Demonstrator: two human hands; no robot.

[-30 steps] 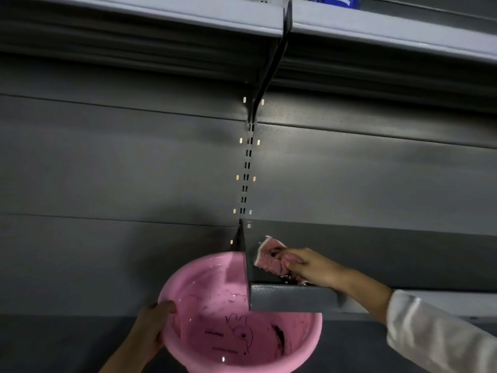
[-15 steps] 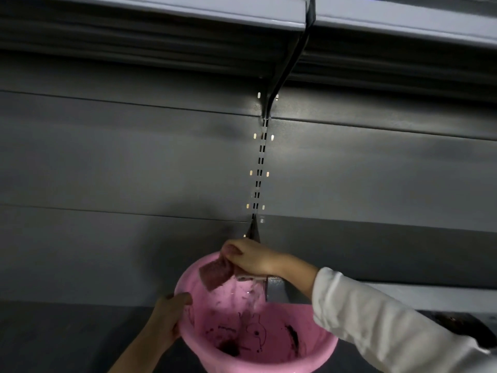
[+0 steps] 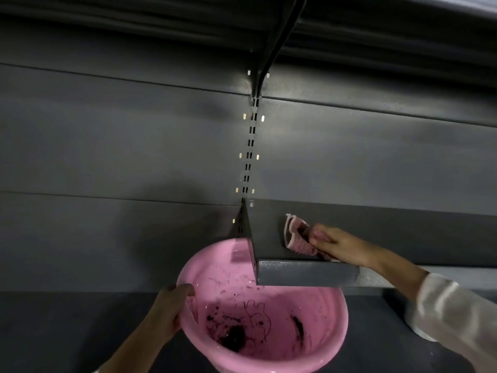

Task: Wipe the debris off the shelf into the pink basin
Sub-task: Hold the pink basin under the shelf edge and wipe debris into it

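A grey metal shelf [image 3: 306,271] juts out from the back wall, its left end over the pink basin [image 3: 330,343]. My right hand [image 3: 338,244] presses a crumpled pink cloth [image 3: 295,236] flat on the shelf top, a short way in from the left end. My left hand [image 3: 168,310] grips the basin's left rim and holds it just below the shelf's end. Dark debris [image 3: 234,337] lies in clumps and streaks on the basin's bottom, beside a printed rabbit outline.
A slotted upright [image 3: 248,157] runs up the dark grey back panel to a bracket [image 3: 271,60] under a higher shelf. A lower dark shelf surface [image 3: 67,332] stretches behind and beneath the basin. My white sleeve [image 3: 457,319] fills the lower right.
My right hand has carried the cloth from over the basin back onto the shelf top, to the right. The left hand still holds the basin's rim.
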